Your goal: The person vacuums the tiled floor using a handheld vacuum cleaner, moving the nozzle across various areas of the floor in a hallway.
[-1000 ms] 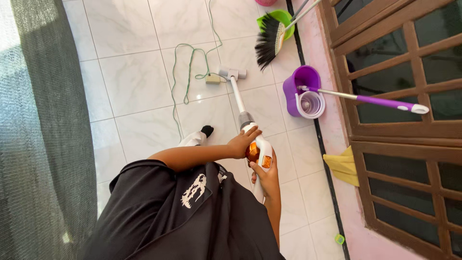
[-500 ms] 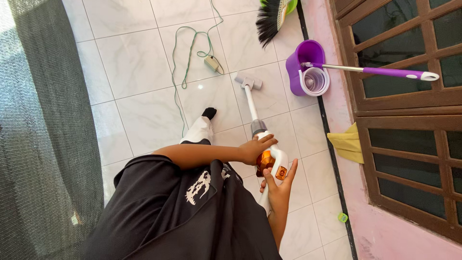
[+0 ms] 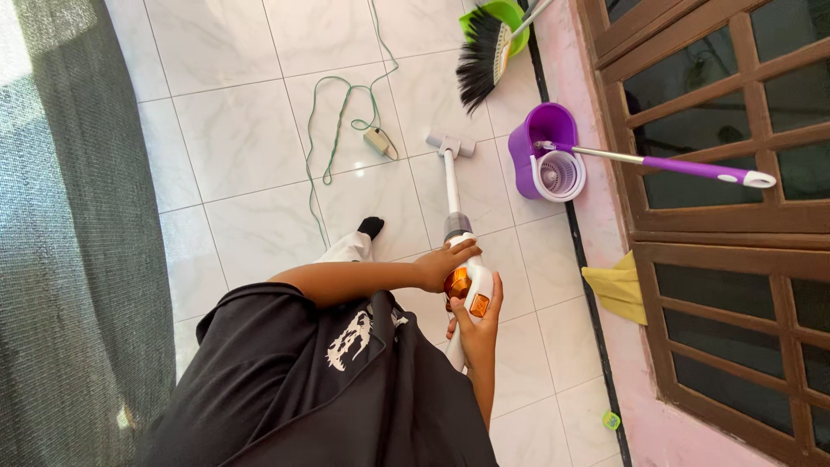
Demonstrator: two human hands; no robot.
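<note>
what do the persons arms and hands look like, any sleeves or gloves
Both forearms are bare, with no gloves, and no watch or rings that I can make out on the left hand or the right hand. The only clothing near them is a loose black short-sleeved top with a white graphic print, whose sleeve ends around the left elbow.

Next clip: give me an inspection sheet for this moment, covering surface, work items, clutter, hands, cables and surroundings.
Surface: white marbled tile floor, sunlit.
Work items: white and orange stick vacuum, its floor head flat on the tiles.
Clutter: purple mop bucket with mop handle across it; black broom in a green dustpan; yellow cloth by the wall.
Hands: left hand grips the vacuum body from above; right hand holds it from below.
Cables: green cord looped on the floor, ending at a small adapter.
Surroundings: brown wooden window frame on a pink wall; grey mesh screen opposite.
</note>
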